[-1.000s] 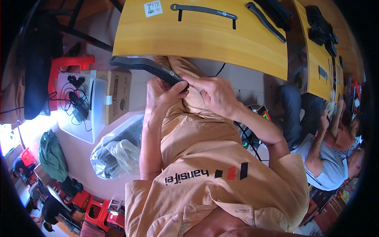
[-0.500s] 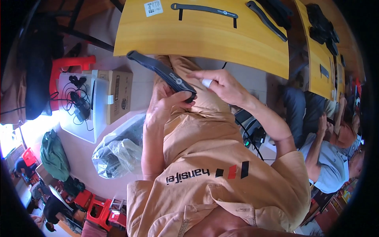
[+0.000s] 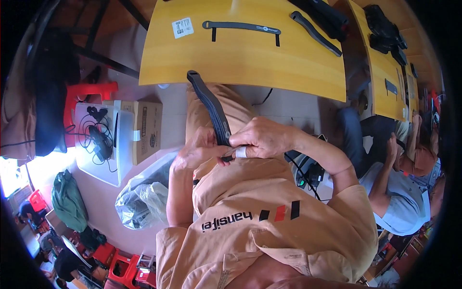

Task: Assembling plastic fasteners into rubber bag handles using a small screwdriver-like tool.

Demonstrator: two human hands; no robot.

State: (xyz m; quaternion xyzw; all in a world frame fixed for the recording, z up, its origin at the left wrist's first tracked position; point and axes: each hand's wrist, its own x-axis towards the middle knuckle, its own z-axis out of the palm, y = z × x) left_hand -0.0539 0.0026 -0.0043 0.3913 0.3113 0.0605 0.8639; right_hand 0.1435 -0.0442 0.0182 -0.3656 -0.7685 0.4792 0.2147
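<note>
A stack of dark grey fabric straps slants over my lap, its looped far end near the table edge. My left hand is closed round the stack's near end. Against that same end, the fingers of my right hand are pinched together. A white band circles one right finger. My fingers partly hide the near end of the stack. On the yellow table lies a single grey strap with two short black strips at its lower edge. A second strap rests to its right.
A white label is on the table at the left. To my left stand a clear plastic bin with black cables, a cardboard box, a red stool and a plastic bag. People sit at my right, one in a grey shirt.
My right hand has come in from the right to the near end of the straps. The stack has swung steeper and drawn closer to my body.
</note>
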